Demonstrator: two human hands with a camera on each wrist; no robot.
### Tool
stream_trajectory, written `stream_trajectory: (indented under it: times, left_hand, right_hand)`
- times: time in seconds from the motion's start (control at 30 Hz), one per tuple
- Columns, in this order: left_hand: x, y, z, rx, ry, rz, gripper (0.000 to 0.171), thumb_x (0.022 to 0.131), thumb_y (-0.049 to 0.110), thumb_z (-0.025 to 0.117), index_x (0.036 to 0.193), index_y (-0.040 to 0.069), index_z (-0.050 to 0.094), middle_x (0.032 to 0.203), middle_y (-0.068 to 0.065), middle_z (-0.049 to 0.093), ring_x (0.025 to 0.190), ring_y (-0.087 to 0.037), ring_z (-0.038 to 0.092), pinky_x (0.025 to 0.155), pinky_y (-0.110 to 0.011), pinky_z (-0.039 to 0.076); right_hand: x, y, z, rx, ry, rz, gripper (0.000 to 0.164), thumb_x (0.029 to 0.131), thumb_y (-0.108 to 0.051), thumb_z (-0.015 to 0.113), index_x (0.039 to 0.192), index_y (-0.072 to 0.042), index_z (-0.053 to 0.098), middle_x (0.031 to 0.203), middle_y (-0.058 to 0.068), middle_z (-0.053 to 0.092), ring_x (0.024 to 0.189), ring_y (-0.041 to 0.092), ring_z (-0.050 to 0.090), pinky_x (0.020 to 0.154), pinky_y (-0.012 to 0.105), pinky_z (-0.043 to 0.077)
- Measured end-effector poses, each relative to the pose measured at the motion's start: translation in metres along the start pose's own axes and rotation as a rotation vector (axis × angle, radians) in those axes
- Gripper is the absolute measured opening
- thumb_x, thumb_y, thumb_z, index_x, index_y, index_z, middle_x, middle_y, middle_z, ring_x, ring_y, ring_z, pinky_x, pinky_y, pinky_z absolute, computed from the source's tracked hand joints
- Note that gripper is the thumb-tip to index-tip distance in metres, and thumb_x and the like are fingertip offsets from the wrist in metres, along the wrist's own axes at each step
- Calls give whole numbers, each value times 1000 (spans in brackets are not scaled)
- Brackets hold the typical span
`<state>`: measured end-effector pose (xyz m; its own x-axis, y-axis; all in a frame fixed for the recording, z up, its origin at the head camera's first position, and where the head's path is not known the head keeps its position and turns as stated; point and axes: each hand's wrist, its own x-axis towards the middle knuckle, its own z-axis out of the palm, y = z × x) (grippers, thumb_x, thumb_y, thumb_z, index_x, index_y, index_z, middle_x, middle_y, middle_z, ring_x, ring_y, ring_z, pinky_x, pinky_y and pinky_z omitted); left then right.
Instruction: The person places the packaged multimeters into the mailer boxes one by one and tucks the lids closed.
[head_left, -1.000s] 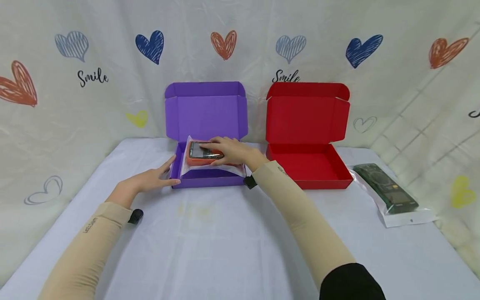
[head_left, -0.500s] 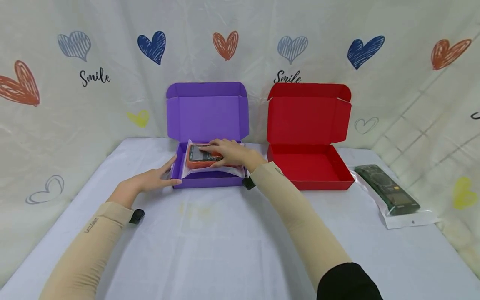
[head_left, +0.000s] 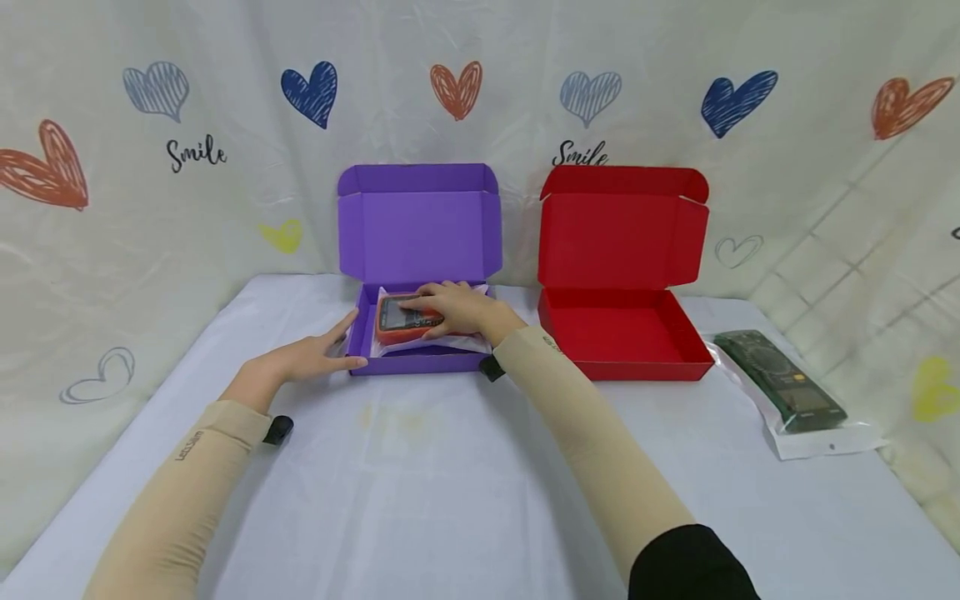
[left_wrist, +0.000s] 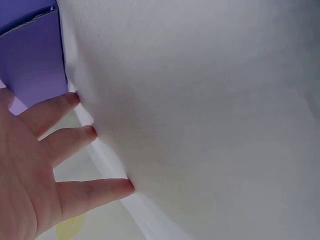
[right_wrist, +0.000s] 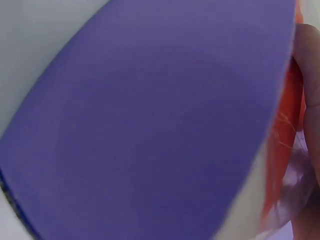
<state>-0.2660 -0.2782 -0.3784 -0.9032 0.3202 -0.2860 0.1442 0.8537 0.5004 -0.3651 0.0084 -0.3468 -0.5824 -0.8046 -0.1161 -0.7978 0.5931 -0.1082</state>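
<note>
White-covered tabletop (head_left: 420,500); on it the purple box (head_left: 420,365), lid up, left of the red box (head_left: 645,371). Clear bag (head_left: 386,346) lies in the purple box, right end riding up near the back corner; worth tucking that below the rim, I judge. Orange meter (head_left: 401,336) inside the bag, face up, long axis left to right, roughly along the box's long side. Right hand (head_left: 461,308) grips it from above, thumb at the near side, other fingers over the top; easing it down level looks the safer way. Left hand (head_left: 303,358) at the box's left front corner, fingers spread; light steadying should spare the wall. Grey display (head_left: 396,315) marks the meter's leftward end; opposite end hidden.
</note>
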Motion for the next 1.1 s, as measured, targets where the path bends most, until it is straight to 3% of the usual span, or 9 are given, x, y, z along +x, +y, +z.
stream_trajectory:
  times: [0.83,1.1]
  left_hand:
    - [1,0,0,-21,-9,-18,104,95,71,53,164,31,-14,167,-24,15,147,-57,16,114,-73,15]
    - [2,-3,-2,-18,-1,-5,105,95,70,56,165,29,-10,163,-30,24,146,-57,21,114,-73,17]
  right_hand:
    - [12,3,17,83,12,0,73,98,-47,68,161,-35,33,163,6,35,141,31,39,116,53,30]
    - [11,6,22,118,-13,15,74,97,-47,68,161,-35,33,163,6,34,143,32,38,118,56,28]
